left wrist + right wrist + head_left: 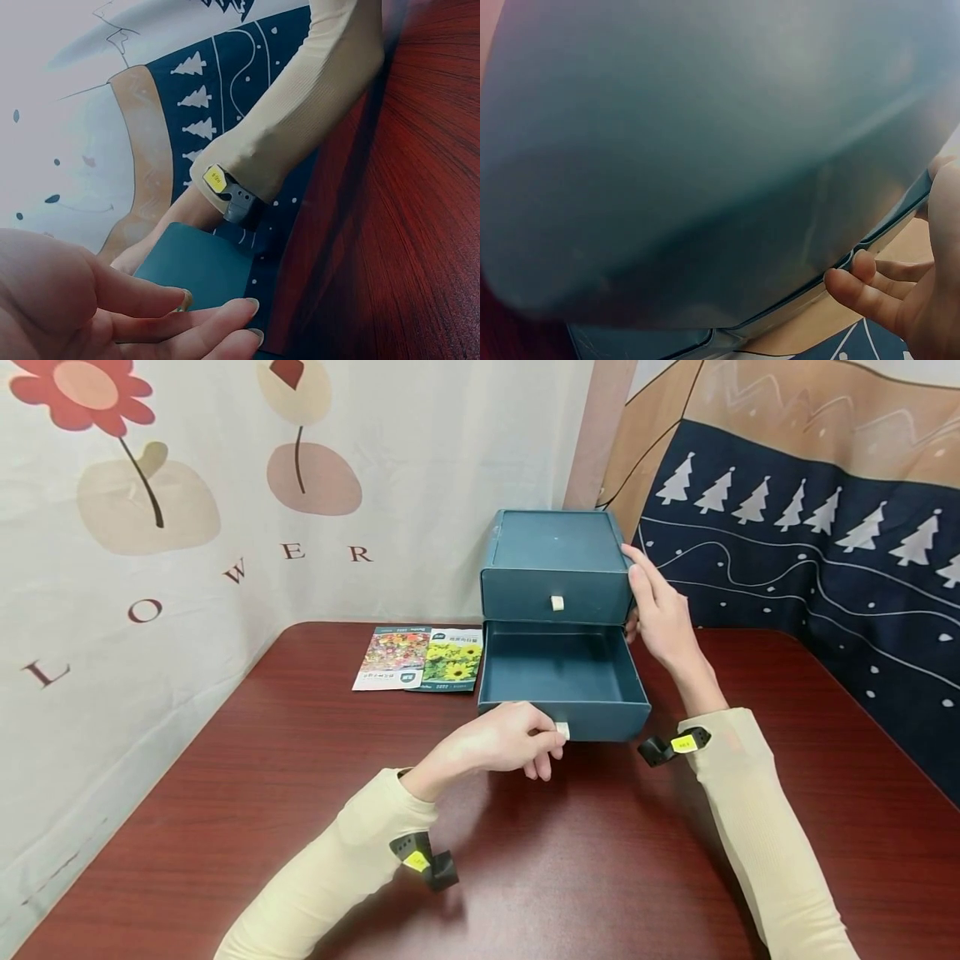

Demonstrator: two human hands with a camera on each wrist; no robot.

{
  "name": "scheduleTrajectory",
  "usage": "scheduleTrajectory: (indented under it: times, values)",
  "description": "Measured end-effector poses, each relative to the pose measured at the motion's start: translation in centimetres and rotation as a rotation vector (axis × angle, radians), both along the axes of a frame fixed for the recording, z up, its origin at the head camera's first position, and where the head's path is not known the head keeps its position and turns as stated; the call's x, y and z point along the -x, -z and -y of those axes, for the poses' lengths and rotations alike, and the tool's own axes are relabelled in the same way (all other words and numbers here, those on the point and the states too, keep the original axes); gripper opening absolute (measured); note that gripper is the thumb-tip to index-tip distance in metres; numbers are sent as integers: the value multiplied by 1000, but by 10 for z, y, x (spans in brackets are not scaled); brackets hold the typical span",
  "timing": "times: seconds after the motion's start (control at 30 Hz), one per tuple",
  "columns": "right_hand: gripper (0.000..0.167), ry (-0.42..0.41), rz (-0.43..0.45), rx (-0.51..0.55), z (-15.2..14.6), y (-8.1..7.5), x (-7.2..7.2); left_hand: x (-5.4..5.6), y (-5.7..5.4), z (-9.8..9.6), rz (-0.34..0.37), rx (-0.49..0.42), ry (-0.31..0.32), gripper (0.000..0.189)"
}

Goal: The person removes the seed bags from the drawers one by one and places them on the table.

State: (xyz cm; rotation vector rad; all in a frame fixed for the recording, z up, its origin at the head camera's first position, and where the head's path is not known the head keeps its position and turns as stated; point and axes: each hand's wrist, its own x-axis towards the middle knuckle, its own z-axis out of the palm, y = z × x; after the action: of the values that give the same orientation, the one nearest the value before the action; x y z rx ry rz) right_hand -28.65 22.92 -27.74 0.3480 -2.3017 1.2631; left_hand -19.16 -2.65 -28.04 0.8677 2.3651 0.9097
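Note:
A blue two-drawer storage box [557, 539] stands at the back of the table, its upper drawer [525, 597] closed. The lower drawer [558, 664] is pulled out toward me and holds nothing inside. With thumb and fingers my left hand [510, 739] pinches the small whitish pull tab [562, 730] on that drawer's front. In the left wrist view the same fingers [225, 319] overlap the drawer front [199, 262]. Against the box's right side rests my right hand [663, 618], its fingers [870, 296] laid along the edge rather than wrapped round it.
Left of the box, two flower-pictured packets lie overlapping: one with mixed blossoms [393, 656], one with yellow flowers [453, 664]. A dark red wooden table [600, 868] carries everything. Behind it hang a pale flower cloth [420, 485] and a tree-patterned cloth [787, 560].

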Motion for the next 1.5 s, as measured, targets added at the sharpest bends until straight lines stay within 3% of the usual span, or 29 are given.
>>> scheduleTrajectory:
  times: [0.57,0.83,1.23,1.5]
  values:
    - [52,4,4,-1,0,-1,0,10,6,0,-29,-140,-92,27]
    - [51,-6,12,7,0,0,1,15,11,-1,-51,-164,-143,25]
    - [48,-9,24,12,4,-7,-5,20,19,-3,-88,-198,-174,23]
    - [50,-7,8,12,-1,0,2,24,23,-5,-124,-229,-183,23]
